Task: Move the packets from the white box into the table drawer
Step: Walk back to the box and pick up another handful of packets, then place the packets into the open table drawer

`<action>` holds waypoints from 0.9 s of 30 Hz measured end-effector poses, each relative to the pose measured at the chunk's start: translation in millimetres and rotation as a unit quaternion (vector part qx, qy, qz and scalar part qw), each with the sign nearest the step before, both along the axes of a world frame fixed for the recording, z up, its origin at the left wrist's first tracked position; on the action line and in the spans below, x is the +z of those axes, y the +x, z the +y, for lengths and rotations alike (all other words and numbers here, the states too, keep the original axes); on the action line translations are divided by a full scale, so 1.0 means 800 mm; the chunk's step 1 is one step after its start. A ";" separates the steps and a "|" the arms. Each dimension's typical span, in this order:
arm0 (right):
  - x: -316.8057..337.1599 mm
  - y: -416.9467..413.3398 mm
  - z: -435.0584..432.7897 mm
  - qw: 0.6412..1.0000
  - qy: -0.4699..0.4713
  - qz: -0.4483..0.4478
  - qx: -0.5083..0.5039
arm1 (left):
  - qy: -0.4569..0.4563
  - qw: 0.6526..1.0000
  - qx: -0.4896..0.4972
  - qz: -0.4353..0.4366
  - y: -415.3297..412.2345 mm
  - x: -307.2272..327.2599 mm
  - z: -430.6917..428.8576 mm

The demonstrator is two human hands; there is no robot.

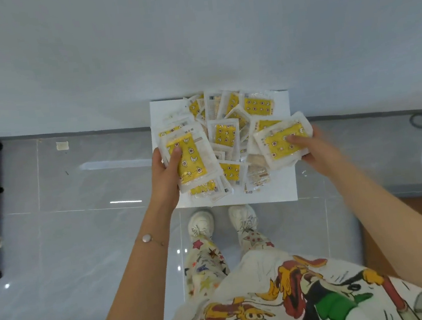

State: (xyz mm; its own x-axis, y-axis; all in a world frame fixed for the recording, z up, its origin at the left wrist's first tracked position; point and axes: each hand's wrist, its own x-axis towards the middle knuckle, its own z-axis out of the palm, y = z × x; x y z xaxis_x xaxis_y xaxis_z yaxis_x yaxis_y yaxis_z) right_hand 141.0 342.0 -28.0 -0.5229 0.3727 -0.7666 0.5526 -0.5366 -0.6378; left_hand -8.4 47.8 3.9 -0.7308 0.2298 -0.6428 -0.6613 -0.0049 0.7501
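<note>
Head view: I am gripping one stack of packets in my left hand (164, 170) and another in my right hand (309, 145), thumbs pressing on top, both stacks over the white box (291, 184). More loose packets (223, 131) are lying between them in the box. No drawer is showing, so I cannot tell which hand is nearer it.

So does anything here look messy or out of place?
The packets lie in a jumbled heap in the white box, overlapping at all angles. A small pale scrap lies alone on the floor tiles. Nothing looks torn or spilled.
</note>
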 end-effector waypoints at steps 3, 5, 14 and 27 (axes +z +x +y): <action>0.054 -0.017 -0.027 0.999 -0.038 0.030 0.004 | 0.005 1.000 0.023 0.006 0.006 0.044 -0.009; 0.087 -0.028 -0.051 0.998 -0.046 0.042 0.024 | 0.009 0.999 0.040 0.011 0.011 0.071 -0.023; 0.217 -0.072 -0.190 0.987 0.004 0.081 0.140 | 0.054 0.987 0.153 0.021 0.045 0.181 -0.162; 0.296 -0.156 -0.509 0.933 0.000 0.112 0.341 | -0.005 0.938 0.344 0.037 0.143 0.231 -0.481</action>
